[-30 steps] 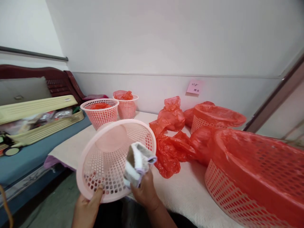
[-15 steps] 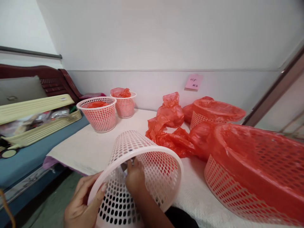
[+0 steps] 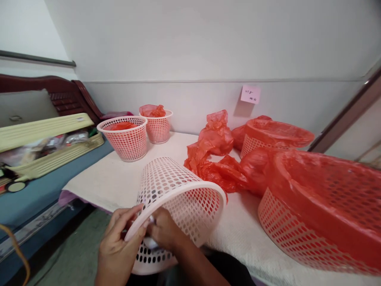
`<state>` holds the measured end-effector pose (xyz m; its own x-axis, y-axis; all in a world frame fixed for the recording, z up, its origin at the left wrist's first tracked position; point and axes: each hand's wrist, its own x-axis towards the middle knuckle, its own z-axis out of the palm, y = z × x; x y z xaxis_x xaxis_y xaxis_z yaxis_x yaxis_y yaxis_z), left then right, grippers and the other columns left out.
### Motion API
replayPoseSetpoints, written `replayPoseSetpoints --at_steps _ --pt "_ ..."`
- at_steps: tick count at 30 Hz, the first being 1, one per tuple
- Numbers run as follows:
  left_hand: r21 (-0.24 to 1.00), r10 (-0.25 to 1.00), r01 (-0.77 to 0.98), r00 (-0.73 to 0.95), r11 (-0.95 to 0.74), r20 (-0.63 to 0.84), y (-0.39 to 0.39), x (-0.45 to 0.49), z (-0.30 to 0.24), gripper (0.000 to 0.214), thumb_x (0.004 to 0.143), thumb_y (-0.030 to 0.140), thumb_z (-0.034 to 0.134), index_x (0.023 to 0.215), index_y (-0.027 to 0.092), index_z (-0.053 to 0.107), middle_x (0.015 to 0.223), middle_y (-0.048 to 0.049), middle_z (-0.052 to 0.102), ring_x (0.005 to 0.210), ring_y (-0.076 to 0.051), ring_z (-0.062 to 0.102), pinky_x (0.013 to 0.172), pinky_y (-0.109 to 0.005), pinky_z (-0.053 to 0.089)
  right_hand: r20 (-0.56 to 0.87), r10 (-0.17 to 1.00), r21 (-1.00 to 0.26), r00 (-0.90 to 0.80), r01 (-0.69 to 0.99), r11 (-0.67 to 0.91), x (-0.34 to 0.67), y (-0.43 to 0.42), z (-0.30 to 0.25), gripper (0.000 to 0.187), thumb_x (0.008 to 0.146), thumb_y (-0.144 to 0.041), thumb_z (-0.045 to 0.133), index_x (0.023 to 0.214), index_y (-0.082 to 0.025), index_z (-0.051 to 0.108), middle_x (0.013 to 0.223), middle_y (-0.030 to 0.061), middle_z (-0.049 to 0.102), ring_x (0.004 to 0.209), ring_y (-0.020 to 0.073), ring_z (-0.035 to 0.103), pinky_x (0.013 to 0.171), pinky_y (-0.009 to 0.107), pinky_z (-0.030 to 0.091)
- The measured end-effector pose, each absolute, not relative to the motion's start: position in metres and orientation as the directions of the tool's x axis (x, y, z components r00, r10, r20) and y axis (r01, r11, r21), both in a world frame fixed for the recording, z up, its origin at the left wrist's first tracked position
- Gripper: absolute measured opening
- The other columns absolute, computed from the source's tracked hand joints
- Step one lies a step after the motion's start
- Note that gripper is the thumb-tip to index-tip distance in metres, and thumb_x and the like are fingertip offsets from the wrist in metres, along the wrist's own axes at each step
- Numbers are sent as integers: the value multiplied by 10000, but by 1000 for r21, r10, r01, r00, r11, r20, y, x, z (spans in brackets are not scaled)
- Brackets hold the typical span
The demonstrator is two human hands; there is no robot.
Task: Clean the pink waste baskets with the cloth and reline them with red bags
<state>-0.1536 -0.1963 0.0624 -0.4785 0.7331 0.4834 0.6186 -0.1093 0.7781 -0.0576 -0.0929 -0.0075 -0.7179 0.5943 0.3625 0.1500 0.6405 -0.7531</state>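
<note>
A pale pink perforated plastic wastebasket [image 3: 169, 176] lies tilted on its side, its mouth facing me and to the right. My left hand [image 3: 119, 242] is closed on the left part of its rim, thumb on the inside and fingers outside. My right hand [image 3: 163, 228] reaches in through the mouth, its fingers closed on a whitish cloth [image 3: 151, 242] pressed at the inner wall near the rim. Only small parts of the cloth show; the fingertips are partly hidden by the rim.
Two wastebaskets [image 3: 131, 145] [image 3: 159, 129] with red bags inside stand at the back left. Crumpled red plastic bags [image 3: 218, 139] lie right of centre. Two red-lined baskets [image 3: 297, 234] [image 3: 253, 145] stand at the right. A pink note [image 3: 250, 94] is on the wall; an open cream suitcase [image 3: 53, 159] sits left.
My right hand has drawn back from deeper in the wastebasket to near its rim on the left. My left hand has shifted up and right along the rim, and the wastebasket has turned slightly.
</note>
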Motion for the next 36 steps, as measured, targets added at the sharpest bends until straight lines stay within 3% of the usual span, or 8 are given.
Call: replayPoseSetpoints --at_steps 6,9,14,20,25,30,33,36 --pt "837 691 546 -589 -41 418 -182 -167 83 276 771 472 682 966 277 684 911 37 631 840 -136 590 760 -215 451 429 372 -529 -823 105 842 -18 -130 7 463 747 -250 619 1205 -251 549 1251 69 573 1146 252 502 1028 396 367" --pt "851 706 525 -606 7 368 -171 -174 98 340 739 526 682 935 249 693 877 24 642 821 -156 595 735 -239 455 404 371 -455 -836 167 874 -12 -138 8 559 754 -310 660 1287 -289 491 1323 67 531 1167 269 477 1038 436 345" --pt "921 782 391 -574 3 241 -154 -179 111 470 664 539 743 1000 212 699 963 -14 706 875 -193 638 779 -270 485 431 437 -370 -790 287 884 -26 -145 -11 726 757 -422 661 1385 -173 394 1339 195 486 1160 360 455 942 550 389" --pt "930 742 367 -615 -30 267 -156 -176 107 523 698 529 735 1111 218 659 1013 -29 692 846 -174 630 714 -255 499 523 446 -410 -726 244 879 -42 -145 -16 725 715 -313 613 1380 -113 406 1256 204 549 1088 363 503 930 535 426" --pt "903 686 430 -658 4 310 -183 -161 51 485 756 550 667 1093 204 619 1043 -51 653 932 -204 617 765 -278 511 610 616 -612 -498 198 766 -44 -140 1 797 738 -269 613 1457 -167 286 1311 170 521 1188 327 485 1042 480 390" --pt "913 674 403 -692 61 260 -201 -150 20 365 836 539 581 1015 225 631 932 -11 636 845 -180 594 781 -272 483 525 640 -720 -561 108 685 -47 -132 3 658 797 -222 575 1419 -222 359 1342 112 492 1233 257 459 1073 399 379" --pt "909 621 415 -721 34 306 -201 -149 31 272 875 491 557 957 243 633 891 14 594 840 -165 567 816 -265 437 470 596 -620 -651 237 748 -50 -122 -5 623 732 -188 630 1336 -223 483 1332 117 483 1201 282 451 1023 417 404" --pt "862 597 504 -675 -54 433 -203 -151 42 180 887 423 566 865 253 621 821 29 546 777 -147 531 767 -253 417 367 651 -490 -664 456 743 -53 -104 -15 379 805 -224 615 1184 -235 610 1184 114 569 1081 289 510 920 433 448"
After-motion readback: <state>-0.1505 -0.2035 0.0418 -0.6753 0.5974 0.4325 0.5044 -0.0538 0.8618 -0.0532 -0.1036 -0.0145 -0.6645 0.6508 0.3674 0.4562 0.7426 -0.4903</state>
